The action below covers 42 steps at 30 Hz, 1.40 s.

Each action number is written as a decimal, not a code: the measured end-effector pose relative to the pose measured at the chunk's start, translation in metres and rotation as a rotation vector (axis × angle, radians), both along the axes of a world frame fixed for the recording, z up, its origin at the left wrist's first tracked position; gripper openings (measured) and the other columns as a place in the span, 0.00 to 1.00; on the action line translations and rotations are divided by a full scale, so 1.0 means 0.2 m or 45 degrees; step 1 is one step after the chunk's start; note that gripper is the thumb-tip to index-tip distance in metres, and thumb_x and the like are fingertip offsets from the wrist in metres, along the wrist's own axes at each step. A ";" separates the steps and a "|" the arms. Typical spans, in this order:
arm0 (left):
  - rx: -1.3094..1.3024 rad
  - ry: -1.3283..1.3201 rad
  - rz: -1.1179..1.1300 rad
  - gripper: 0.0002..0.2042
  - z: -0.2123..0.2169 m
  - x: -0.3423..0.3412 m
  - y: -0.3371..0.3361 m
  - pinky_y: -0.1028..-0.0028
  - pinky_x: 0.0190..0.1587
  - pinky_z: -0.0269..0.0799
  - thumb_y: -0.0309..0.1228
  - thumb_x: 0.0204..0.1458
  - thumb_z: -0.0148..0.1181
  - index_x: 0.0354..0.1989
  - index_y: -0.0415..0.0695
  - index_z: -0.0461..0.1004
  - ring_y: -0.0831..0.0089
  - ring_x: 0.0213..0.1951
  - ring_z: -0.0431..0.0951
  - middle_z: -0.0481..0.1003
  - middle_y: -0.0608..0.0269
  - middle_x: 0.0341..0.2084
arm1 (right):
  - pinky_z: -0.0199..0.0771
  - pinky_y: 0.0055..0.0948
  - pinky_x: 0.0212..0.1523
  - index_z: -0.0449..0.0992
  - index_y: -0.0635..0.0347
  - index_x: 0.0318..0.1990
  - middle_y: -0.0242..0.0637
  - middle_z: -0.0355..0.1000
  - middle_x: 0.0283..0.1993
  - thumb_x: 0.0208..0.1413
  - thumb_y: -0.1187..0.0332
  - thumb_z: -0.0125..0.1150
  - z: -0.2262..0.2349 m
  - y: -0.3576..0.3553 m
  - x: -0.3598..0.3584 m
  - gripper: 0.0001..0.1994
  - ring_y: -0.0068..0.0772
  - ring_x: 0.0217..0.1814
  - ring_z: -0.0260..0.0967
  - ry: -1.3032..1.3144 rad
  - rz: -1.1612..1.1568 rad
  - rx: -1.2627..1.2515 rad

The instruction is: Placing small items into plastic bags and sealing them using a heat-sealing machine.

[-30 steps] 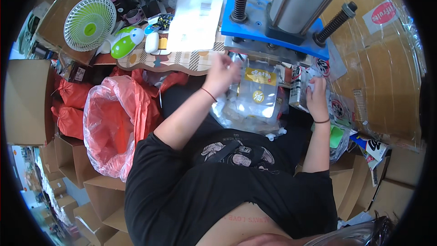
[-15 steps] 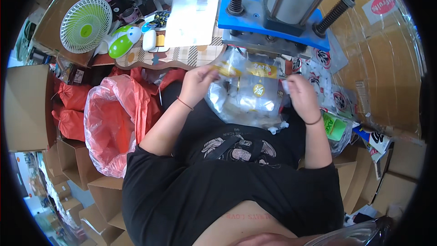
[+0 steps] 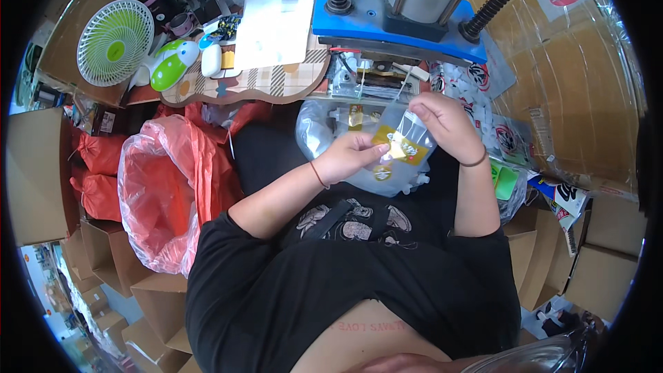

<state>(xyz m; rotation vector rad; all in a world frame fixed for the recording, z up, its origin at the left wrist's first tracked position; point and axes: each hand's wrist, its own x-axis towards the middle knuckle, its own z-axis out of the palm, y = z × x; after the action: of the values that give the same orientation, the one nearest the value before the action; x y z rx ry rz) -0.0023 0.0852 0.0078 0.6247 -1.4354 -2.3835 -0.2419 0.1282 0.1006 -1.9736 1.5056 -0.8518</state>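
Note:
A clear plastic pouch with gold print [image 3: 409,148] is held tilted in front of my body. My left hand [image 3: 351,157] pinches its left edge, thumb on top. My right hand [image 3: 450,124] is closed on its upper right edge. Under and behind it lie more clear pouches [image 3: 316,131], with white spouts [image 3: 419,181] showing at the lower right of the pile. How many pouches there are I cannot tell. Just beyond my hands stands the press with a blue plate [image 3: 387,10], and some parts of its lower bed [image 3: 373,76] show beneath.
To the left, a red plastic bag [image 3: 162,193] hangs open beside tied red bags [image 3: 100,197]. A patterned board [image 3: 276,86] carries a white sheet [image 3: 276,24], a green fan [image 3: 116,45] and a green-and-white mouse-shaped item [image 3: 174,65]. Printed packets [image 3: 511,138] and cardboard [image 3: 566,83] line the right.
My left hand has moved right and down, my right hand slightly up and left. The gold-printed pouch is now tilted between them, and the press bed shows more. The whole view has shifted a little.

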 end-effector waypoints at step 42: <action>-0.452 -0.190 0.185 0.10 0.03 0.08 -0.10 0.79 0.38 0.74 0.32 0.62 0.61 0.43 0.38 0.79 0.84 0.33 0.76 0.80 0.67 0.32 | 0.70 0.35 0.44 0.77 0.63 0.42 0.41 0.75 0.34 0.63 0.66 0.59 0.04 -0.01 0.16 0.09 0.38 0.40 0.72 0.109 -0.151 -0.347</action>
<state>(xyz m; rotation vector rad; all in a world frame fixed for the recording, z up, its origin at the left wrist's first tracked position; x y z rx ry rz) 0.0136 0.0646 0.0135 0.7922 -1.7542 -1.9412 -0.2096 0.1258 0.1087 -2.1547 1.6417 -1.0844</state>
